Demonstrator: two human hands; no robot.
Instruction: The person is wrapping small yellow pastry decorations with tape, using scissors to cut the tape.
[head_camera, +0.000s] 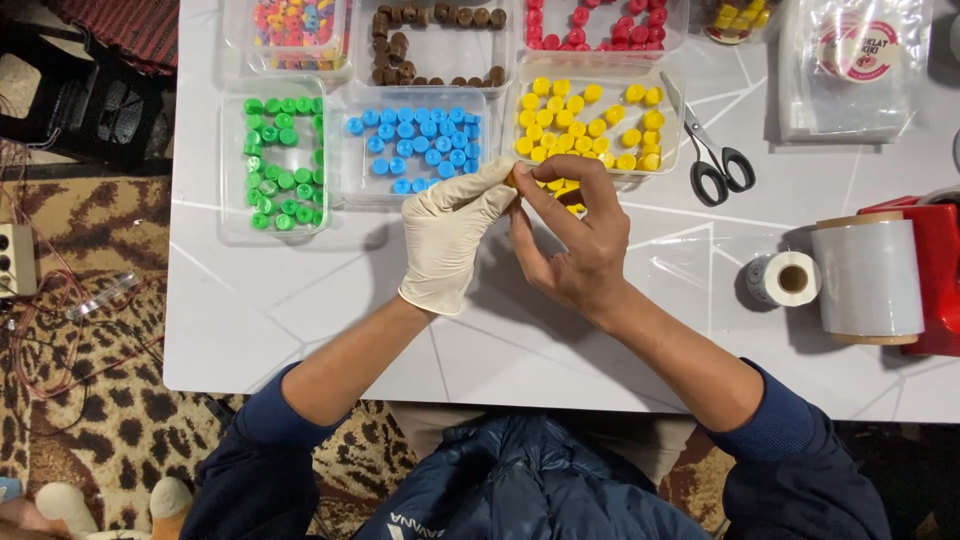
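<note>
One head-worn camera looks steeply down, close, onto the white table (300, 320).

A white table (300, 320) with thin line markings stands on a leopard-print carpet (90, 400) strewn with cables (50, 310).
</note>
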